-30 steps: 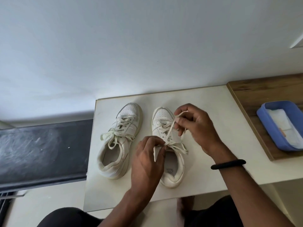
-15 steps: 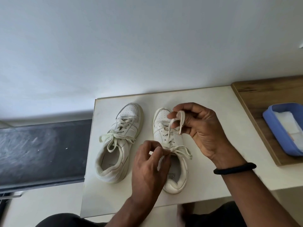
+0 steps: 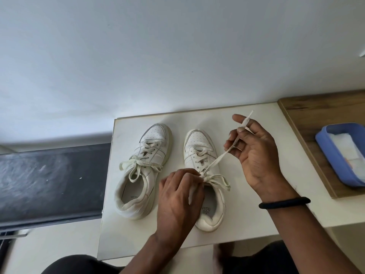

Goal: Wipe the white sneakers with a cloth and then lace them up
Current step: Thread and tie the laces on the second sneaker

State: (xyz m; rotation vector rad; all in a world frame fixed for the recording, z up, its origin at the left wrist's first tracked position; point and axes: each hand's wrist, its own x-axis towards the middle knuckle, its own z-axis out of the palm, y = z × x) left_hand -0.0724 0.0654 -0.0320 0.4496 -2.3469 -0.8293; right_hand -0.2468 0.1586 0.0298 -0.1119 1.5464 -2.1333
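Where the left hand point(image 3: 178, 196) grips it, the lace point(image 3: 217, 161) is hidden.

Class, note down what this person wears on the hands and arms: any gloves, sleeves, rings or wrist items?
Neither the left hand nor the right hand wears a glove, and no rings show. Both forearms are uncovered, with no sleeves in view. The right wrist carries a plain black band, round and slim like a hair tie; the left wrist carries nothing.

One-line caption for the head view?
Left hand pinches the knot on the right-side sneaker while right hand pulls its lace taut; other sneaker tied.
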